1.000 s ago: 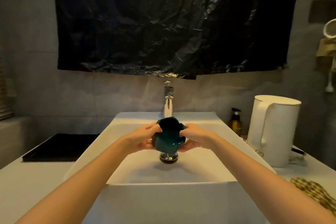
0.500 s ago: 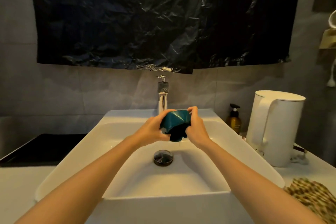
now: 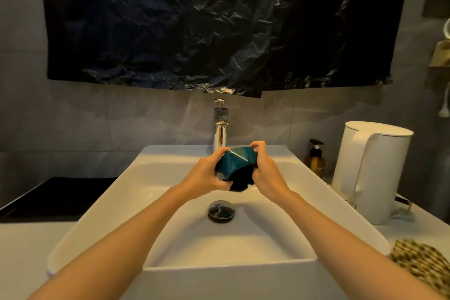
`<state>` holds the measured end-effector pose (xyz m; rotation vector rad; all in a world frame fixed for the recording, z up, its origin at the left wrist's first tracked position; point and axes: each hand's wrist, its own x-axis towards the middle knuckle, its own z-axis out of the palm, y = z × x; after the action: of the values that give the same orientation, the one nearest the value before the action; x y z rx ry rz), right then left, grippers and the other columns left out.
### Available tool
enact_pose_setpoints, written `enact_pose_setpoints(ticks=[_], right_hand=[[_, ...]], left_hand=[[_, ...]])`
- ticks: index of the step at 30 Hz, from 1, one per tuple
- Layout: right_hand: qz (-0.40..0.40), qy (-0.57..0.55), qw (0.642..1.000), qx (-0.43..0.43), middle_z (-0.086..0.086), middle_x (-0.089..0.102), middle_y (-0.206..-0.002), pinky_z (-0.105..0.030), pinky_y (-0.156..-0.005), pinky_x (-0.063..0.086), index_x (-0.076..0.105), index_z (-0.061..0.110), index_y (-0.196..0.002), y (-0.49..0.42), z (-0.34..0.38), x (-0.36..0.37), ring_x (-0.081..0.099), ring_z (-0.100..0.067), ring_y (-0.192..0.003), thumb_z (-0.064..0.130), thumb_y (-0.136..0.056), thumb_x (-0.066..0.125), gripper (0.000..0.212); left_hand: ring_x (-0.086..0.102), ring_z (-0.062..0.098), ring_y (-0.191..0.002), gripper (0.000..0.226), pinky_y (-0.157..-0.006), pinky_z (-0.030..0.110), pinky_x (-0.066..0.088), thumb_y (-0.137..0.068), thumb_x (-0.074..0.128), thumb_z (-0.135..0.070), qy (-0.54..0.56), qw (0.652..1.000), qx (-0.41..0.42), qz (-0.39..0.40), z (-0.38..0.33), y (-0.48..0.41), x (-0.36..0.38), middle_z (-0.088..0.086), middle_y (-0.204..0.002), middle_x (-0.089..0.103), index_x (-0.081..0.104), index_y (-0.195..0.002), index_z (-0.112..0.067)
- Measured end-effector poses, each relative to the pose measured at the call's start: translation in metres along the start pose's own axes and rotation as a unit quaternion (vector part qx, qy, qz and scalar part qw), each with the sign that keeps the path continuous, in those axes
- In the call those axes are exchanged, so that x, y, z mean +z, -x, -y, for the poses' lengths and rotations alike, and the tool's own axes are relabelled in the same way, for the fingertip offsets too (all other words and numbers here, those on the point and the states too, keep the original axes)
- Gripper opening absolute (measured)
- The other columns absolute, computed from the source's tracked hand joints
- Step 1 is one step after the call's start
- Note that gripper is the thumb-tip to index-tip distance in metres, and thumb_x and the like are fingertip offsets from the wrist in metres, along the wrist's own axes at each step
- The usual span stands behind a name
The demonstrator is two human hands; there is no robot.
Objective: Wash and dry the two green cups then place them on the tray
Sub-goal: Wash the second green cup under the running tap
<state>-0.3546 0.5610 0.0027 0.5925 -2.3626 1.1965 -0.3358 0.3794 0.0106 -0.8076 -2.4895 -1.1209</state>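
Both hands, left hand (image 3: pixel 205 174) and right hand (image 3: pixel 264 170), grip green cup (image 3: pixel 235 163) tipped mouth-down over sink (image 3: pixel 126 185), near tap. Wet glaze likely slick; could slip, chip on basin.

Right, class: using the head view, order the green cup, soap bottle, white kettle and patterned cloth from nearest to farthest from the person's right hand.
1. green cup, gripped by the right hand itself.
2. soap bottle, just to its right.
3. white kettle, further right.
4. patterned cloth, at the near right corner.
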Motion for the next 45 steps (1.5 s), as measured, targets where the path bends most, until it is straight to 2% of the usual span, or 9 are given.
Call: enact_pose_setpoints(ticks=[4, 6, 8, 12, 17, 21, 28, 37, 45], right_hand=[[-0.009, -0.011, 0.998, 0.059, -0.007, 0.061, -0.115, -0.027, -0.055, 0.056, 0.047, 0.022, -0.118, -0.003, 0.003, -0.001, 0.059, -0.02, -0.095, 0.009, -0.1, 0.04, 0.023], [-0.009, -0.022, 0.997, 0.078, -0.004, 0.06, -0.112, -0.032, -0.05, 0.057, 0.053, 0.02, -0.121, -0.004, 0.005, 0.0, 0.06, -0.022, -0.094, 0.018, -0.101, 0.041, 0.023], [-0.001, -0.038, 0.995, 0.093, -0.001, 0.06, -0.109, -0.039, -0.052, 0.059, 0.056, 0.019, -0.122, -0.005, 0.006, 0.002, 0.061, -0.023, -0.093, 0.025, -0.101, 0.044, 0.025], [0.014, -0.101, 0.988, 0.116, -0.001, 0.06, -0.111, -0.032, -0.052, 0.059, 0.057, 0.019, -0.123, -0.006, 0.009, 0.003, 0.058, -0.02, -0.1, 0.026, -0.1, 0.047, 0.026], [-0.027, -0.125, 0.984, 0.128, -0.001, 0.062, -0.12, -0.024, -0.065, 0.057, 0.059, 0.02, -0.123, -0.012, 0.017, 0.0, 0.064, -0.016, -0.094, 0.024, -0.102, 0.04, 0.029], [-0.081, -0.037, 0.996, 0.017, 0.008, 0.06, -0.121, -0.021, -0.087, 0.047, 0.059, 0.02, -0.125, -0.03, 0.034, -0.009, 0.057, -0.008, -0.107, 0.018, -0.1, 0.047, 0.028], [-0.041, 0.111, 0.985, -0.122, -0.001, 0.048, -0.144, -0.024, -0.104, 0.034, 0.045, 0.018, -0.142, -0.102, 0.094, -0.005, 0.044, -0.016, -0.131, 0.021, -0.099, 0.051, 0.044], [-0.028, 0.329, 0.932, -0.149, -0.01, 0.062, -0.128, -0.039, -0.095, 0.047, 0.056, 0.016, -0.133, -0.138, 0.094, 0.001, 0.056, -0.031, -0.118, 0.023, -0.103, 0.04, 0.034], [-0.049, 0.322, 0.937, -0.129, -0.01, 0.064, -0.122, -0.041, -0.089, 0.053, 0.06, 0.018, -0.127, -0.159, 0.095, 0.001, 0.059, -0.03, -0.109, 0.012, -0.098, 0.052, 0.031]], left_hand=[[0.061, 0.024, -0.104, 0.069, -0.072, 0.028, 0.058, -0.08, 0.067, -0.003, 0.156, 0.982, -0.101, 0.034, -0.001, -0.001, -0.005, -0.004, -0.117, 0.054, 0.036, -0.134, -0.033], [0.06, 0.029, -0.106, 0.071, -0.072, 0.035, 0.059, -0.085, 0.063, -0.005, 0.207, 0.964, -0.158, 0.049, 0.001, -0.002, -0.009, 0.002, -0.126, 0.048, 0.03, -0.14, -0.037], [0.057, 0.032, -0.11, 0.073, -0.074, 0.037, 0.059, -0.09, 0.058, -0.008, 0.239, 0.948, -0.201, 0.068, 0.002, -0.003, -0.013, 0.003, -0.131, 0.041, 0.021, -0.143, -0.04], [0.053, 0.035, -0.115, 0.064, -0.082, 0.044, 0.056, -0.095, 0.051, -0.012, 0.3, 0.916, -0.251, 0.085, 0.01, -0.005, -0.018, 0.004, -0.134, 0.04, 0.022, -0.142, -0.043], [0.051, 0.04, -0.116, 0.043, -0.076, 0.046, 0.057, -0.097, 0.048, -0.014, 0.394, 0.864, -0.313, 0.003, 0.011, -0.009, -0.024, 0.014, -0.139, 0.041, 0.035, -0.134, -0.032], [0.049, 0.039, -0.119, 0.045, -0.075, 0.047, 0.057, -0.096, 0.05, -0.013, 0.388, 0.86, -0.328, -0.039, 0.015, -0.01, -0.025, 0.014, -0.139, 0.041, 0.036, -0.135, -0.03], [0.051, 0.037, -0.112, 0.043, -0.067, 0.041, 0.059, -0.093, 0.056, -0.017, 0.415, 0.848, -0.322, -0.077, 0.013, -0.013, -0.025, 0.015, -0.137, 0.043, 0.039, -0.13, -0.032], [0.056, 0.039, -0.107, 0.05, -0.073, 0.048, 0.058, -0.092, 0.056, -0.012, 0.456, 0.832, -0.302, -0.087, 0.018, -0.016, -0.028, 0.016, -0.135, 0.044, 0.039, -0.133, -0.036], [0.056, 0.032, -0.097, 0.047, -0.061, 0.039, 0.059, -0.094, 0.053, -0.014, 0.443, 0.846, -0.289, -0.07, 0.011, -0.015, -0.025, 0.01, -0.123, 0.044, 0.038, -0.132, -0.037]])
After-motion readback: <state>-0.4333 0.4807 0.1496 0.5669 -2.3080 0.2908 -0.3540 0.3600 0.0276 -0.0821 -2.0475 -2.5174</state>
